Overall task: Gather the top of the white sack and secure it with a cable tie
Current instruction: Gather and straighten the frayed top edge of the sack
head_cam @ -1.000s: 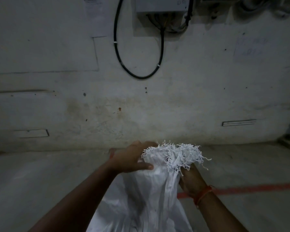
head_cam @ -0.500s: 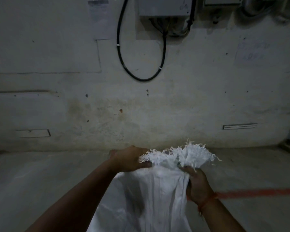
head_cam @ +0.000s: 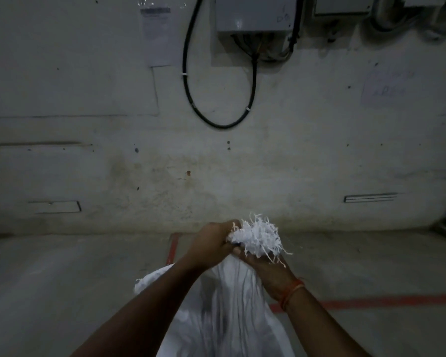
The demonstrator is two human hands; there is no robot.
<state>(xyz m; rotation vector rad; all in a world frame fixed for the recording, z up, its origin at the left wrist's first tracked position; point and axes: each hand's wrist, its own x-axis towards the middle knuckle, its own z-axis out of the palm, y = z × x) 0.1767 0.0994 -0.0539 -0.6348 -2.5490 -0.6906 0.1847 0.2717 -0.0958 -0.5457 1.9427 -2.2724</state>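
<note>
We stand facing a stained wall (head_cam: 294,155), the sack (head_cam: 232,300) upright in front of us on the concrete floor (head_cam: 62,292); its body runs out of the bottom of the view, and its cloth is pulled into long pleats that rise to a narrow neck between our hands. Our left hand (head_cam: 211,243) is curled tight round that neck from the left, thumb pressed across the front of the cloth; our right hand (head_cam: 271,271) grips the same neck from the right and a little lower, fingers wrapped under the bunch, with an orange band (head_cam: 292,292) on its wrist. The two hands touch at the neck; above them the frayed top (head_cam: 258,238) of the sack bursts out in a tuft of loose white threads, some hanging down over the right hand. A fold of the sack bulges out to the left under our left forearm. We see no tie in either hand or on the neck; whether one lies hidden in a palm we cannot tell.

Red lines (head_cam: 371,301) mark the floor, one running right from behind the sack, another just beyond our left hand; on the wall hang a grey box (head_cam: 255,14), a looped black cable (head_cam: 216,122) and a paper notice (head_cam: 159,34).
</note>
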